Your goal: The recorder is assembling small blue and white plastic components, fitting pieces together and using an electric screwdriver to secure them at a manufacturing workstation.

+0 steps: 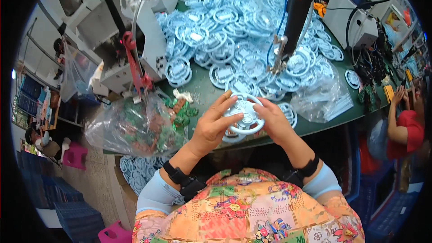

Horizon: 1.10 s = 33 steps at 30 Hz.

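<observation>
Your half-closed fingers (231, 119) are gripping the wheel (247, 113) at ten and two o'clock, seemingly steadying it. A pile (238, 29) is lying at twelve.

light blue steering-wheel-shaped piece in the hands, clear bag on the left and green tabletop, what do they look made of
Light blue steering-wheel-shaped piece: likely moulded hard plastic, smooth with a soft sheen; even colour, raised shapes.
Clear bag: thin plastic film, glossy; crinkled, see-through, with highlights.
Green tabletop: flat, even colour, fairly matte; perhaps coated board or a mat, can't tell.
</observation>
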Tool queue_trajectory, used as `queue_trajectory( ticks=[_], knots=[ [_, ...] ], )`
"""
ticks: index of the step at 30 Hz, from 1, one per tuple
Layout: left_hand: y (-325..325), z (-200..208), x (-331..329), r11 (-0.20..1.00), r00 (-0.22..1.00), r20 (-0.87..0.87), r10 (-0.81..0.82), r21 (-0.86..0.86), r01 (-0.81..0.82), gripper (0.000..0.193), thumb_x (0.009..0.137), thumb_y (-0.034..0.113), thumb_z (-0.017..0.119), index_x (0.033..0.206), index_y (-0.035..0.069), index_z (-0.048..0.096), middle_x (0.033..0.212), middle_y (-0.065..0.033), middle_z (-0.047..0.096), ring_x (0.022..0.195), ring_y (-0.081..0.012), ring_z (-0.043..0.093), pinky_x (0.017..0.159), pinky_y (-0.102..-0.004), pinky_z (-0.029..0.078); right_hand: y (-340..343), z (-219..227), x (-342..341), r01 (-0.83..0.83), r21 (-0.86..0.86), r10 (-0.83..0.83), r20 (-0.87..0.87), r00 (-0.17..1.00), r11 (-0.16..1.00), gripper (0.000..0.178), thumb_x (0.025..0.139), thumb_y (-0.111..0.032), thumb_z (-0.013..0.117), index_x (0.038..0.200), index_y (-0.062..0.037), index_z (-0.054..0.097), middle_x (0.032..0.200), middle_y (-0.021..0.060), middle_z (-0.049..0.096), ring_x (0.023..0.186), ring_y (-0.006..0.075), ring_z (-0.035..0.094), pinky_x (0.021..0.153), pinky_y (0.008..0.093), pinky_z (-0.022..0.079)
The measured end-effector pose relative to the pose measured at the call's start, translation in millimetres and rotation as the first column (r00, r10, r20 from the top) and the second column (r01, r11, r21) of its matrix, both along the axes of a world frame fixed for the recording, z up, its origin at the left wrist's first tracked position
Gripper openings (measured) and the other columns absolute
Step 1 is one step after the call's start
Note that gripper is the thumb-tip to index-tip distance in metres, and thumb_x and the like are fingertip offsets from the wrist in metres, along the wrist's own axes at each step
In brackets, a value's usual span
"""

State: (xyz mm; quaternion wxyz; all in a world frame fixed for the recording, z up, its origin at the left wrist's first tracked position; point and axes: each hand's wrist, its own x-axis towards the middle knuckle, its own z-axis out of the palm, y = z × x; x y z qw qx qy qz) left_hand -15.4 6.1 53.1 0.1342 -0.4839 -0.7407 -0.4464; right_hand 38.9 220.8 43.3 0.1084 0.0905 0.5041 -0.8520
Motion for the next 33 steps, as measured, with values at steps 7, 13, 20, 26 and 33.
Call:
queue_trajectory(
  ticks=[7,13,20,26,33],
  knots=[
    [-30,-45,32,0.864,0.814,0.29,0.503,-0.13,-0.487,0.046,0.086,0.002,0.067,0.131,0.003,0.057,0.116,-0.0165,0.062,0.097,-0.0242,0.065,0.08,-0.0336,0.053,-17,-33,0,0.134,0.359,-0.125,-0.05,0.991,0.923,0.034,0.09,-0.011,0.066,0.12,0.0019,0.056,0.095,0.0073,0.065,0.082,0.0122,0.064,0.061,0.0281,0.056],
    [-29,-74,23,0.908,0.593,0.7,0.398,-0.207,-0.365,0.04,0.092,0.01,0.065,0.128,-0.004,0.057,0.069,-0.0056,0.062,0.052,-0.0113,0.058,0.048,-0.0273,0.045,-8,-46,-1,0.365,0.93,0.23,-0.366,0.902,0.05,0.077,0.074,-0.033,0.083,0.136,-0.0023,0.05,0.14,0.0235,0.045,0.122,0.0385,0.052,0.092,0.0423,0.049],
    [-29,-68,5,0.954,0.417,0.869,0.266,-0.175,-0.244,0.041,0.092,0.009,0.065,0.127,-0.009,0.056,0.065,-0.0051,0.063,0.047,-0.0093,0.057,0.039,-0.0246,0.041,-4,-34,-37,0.046,0.99,0.657,-0.121,0.744,0.131,0.108,0.063,-0.034,0.09,0.149,-0.003,0.034,0.151,0.0247,0.036,0.141,0.0416,0.034,0.116,0.0438,0.029],
    [-32,-69,3,0.955,0.386,0.894,0.227,-0.127,-0.268,0.034,0.089,0.006,0.067,0.119,-0.008,0.061,0.065,-0.0095,0.067,0.045,-0.013,0.06,0.039,-0.0279,0.044,18,-25,-45,0.026,0.938,0.375,-0.163,0.913,0.345,0.062,0.079,-0.022,0.077,0.133,0.0001,0.055,0.124,0.0165,0.061,0.114,0.023,0.057,0.098,0.0344,0.043],
    [-33,-64,10,0.965,0.348,0.917,0.193,-0.115,-0.234,0.039,0.092,0.007,0.064,0.126,-0.01,0.056,0.068,-0.0069,0.066,0.047,-0.0101,0.059,0.038,-0.024,0.041,-9,-18,-17,0.463,0.823,0.15,-0.53,0.835,0.328,0.035,0.089,-0.014,0.067,0.12,0.001,0.063,0.105,0.0173,0.068,0.094,0.0267,0.065,0.082,0.0359,0.05]
  ],
)
